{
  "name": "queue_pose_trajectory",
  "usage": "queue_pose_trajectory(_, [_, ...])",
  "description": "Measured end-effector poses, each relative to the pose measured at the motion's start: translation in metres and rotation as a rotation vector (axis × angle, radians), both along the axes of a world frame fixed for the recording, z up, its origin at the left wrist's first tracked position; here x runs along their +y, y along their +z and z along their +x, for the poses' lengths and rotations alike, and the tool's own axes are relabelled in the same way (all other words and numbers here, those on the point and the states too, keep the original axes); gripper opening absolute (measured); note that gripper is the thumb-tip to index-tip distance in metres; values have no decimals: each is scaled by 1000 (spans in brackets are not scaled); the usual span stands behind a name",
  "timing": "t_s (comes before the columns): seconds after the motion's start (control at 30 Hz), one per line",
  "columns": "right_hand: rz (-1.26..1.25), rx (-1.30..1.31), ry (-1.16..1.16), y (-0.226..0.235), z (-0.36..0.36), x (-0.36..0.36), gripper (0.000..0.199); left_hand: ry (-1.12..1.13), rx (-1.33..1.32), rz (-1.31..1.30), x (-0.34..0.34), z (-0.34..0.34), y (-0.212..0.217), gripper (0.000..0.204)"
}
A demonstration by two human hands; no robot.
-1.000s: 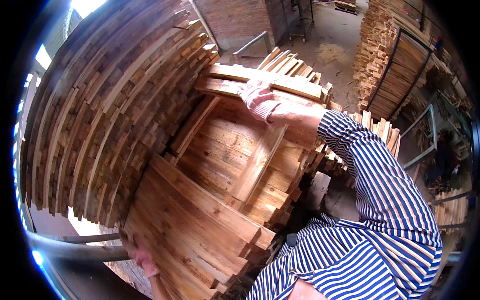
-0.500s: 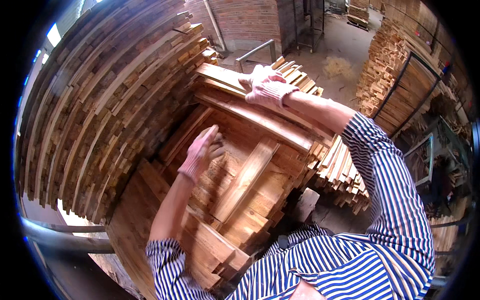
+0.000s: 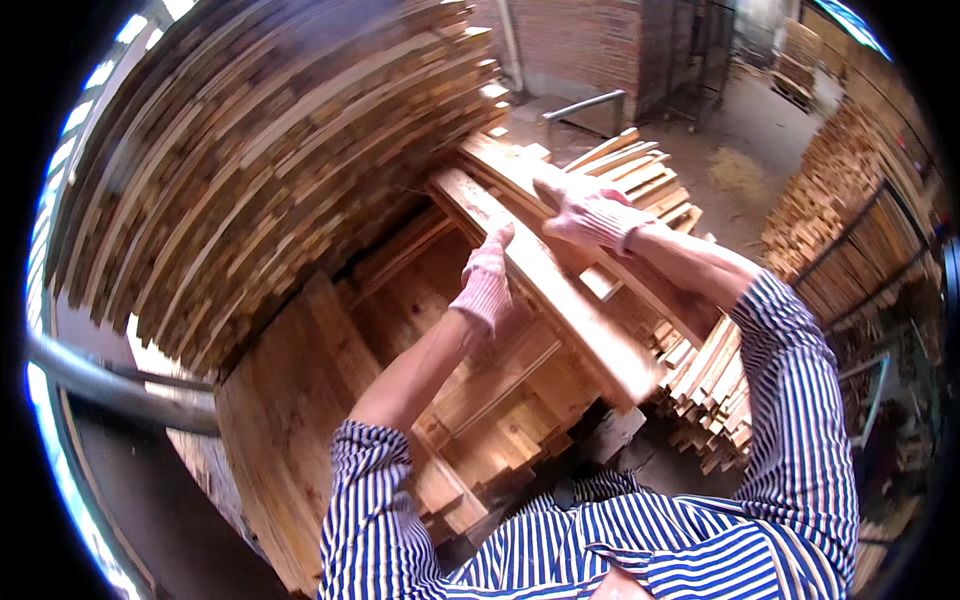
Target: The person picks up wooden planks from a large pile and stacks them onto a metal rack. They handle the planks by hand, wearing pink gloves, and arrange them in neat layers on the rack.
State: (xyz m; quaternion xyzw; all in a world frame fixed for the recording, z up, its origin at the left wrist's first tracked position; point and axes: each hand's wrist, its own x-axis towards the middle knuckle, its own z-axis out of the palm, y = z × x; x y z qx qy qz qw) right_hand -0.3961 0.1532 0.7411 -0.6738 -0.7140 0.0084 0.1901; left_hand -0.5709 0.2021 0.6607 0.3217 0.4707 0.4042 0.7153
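Both of my hands wear pale pink knitted gloves. My left hand [image 3: 487, 275] is closed on the near long edge of a wooden plank [image 3: 575, 310]; its thumb lies along the top and the fingers underneath are hidden. My right hand [image 3: 590, 212] is wrapped over a second plank [image 3: 497, 160], just beyond the first and running roughly parallel to it. Both planks slant from upper left to lower right above a pile of wide boards [image 3: 300, 370]. The near plank's right end is smeared by motion.
A tall stack of layered boards [image 3: 270, 170] rises on the left. Loose narrow strips [image 3: 715, 375] lie beyond the planks on the right. A metal rail [image 3: 130, 390] crosses the lower left. Another timber stack [image 3: 825, 180] and a brick wall [image 3: 585, 45] stand farther back.
My left hand has moved from open air above the boards to the near plank and closed on it. That plank now sits apart from the board pile. The whole view has shifted.
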Motion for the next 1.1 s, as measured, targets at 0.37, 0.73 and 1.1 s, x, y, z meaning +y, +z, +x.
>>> queue_pose_trajectory(0.37, [-311,142,83,-46,-221,-14,50,140,-219,179,-92,-275,41,45])
queue_pose_trajectory(0.73, [-12,-38,19,-69,-191,32,57,158,-180,95,-103,-350,11,48])
queue_pose_trajectory(1.1, [-21,-241,-233,-68,-9,32,34,303,15,-3,-100,-328,31,48])
